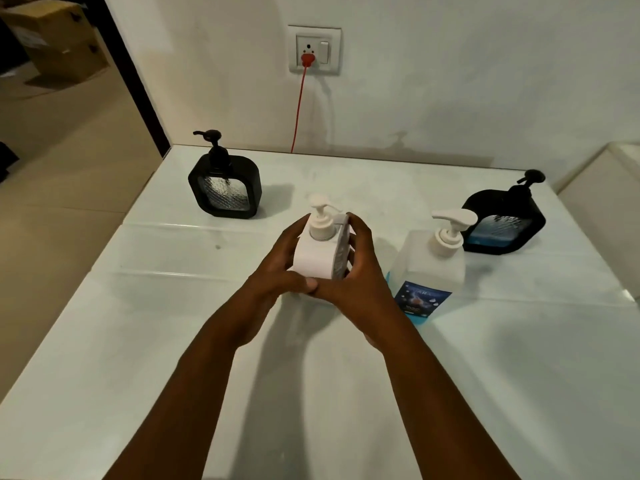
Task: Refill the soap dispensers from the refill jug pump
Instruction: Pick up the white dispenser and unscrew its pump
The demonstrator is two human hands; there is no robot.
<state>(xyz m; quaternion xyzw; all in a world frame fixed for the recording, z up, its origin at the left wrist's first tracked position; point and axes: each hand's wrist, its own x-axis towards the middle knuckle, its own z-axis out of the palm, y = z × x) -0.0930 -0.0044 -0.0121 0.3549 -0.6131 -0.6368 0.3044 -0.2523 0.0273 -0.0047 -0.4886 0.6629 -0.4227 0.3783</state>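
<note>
Centre frame, left hand [277, 268] and right hand [360, 271] both clasped the white dispenser [317, 252]. Best held steady while unscrewing its pump. Refill jug [427, 268] stood just right; black dispensers [224, 183] waited behind.
</note>
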